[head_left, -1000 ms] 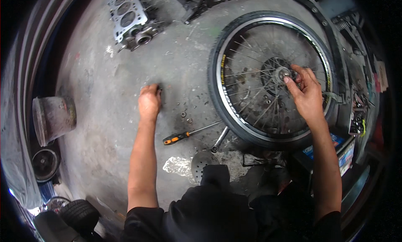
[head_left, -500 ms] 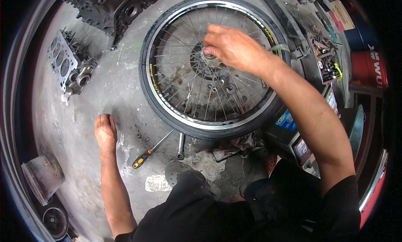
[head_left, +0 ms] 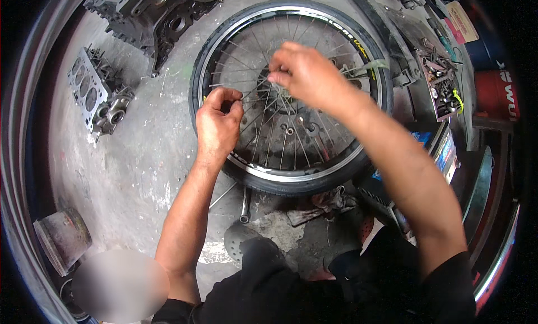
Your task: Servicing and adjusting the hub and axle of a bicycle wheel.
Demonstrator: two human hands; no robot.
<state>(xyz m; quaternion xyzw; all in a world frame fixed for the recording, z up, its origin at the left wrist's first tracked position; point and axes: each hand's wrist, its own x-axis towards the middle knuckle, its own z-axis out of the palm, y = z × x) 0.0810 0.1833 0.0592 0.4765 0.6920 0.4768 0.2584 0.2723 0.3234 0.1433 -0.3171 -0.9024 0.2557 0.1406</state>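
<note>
A bicycle wheel [head_left: 283, 178] with a black tyre and silver rim lies flat on the floor in front of me. My right hand [head_left: 308, 74] is over the hub at its middle, thumb and fingers pinched together. Whatever they hold, if anything, is hidden. Above the wheel's left side is my left hand [head_left: 218, 122], its fingers curled towards the thumb; I cannot make out anything in them. Through the spokes a wrench [head_left: 314, 133] shows on the floor inside the rim. Another wrench [head_left: 245, 205] lies by the tyre's near edge, beside a screwdriver shaft [head_left: 221, 196] partly covered by my left forearm.
An engine block [head_left: 151, 29] and a cylinder head [head_left: 92, 91] stand at the far left. A dirty bucket [head_left: 63, 240] is at the near left, beside a blurred patch. Rightward are a tray of metal parts [head_left: 440, 83], boxes and a red drum [head_left: 493, 94]. A rag [head_left: 330, 203] lies near my feet.
My left hand has moved from the floor up and right to above the wheel's left side. My right hand stays over the hub, slightly lower in view. The scene has shifted slightly downward.
</note>
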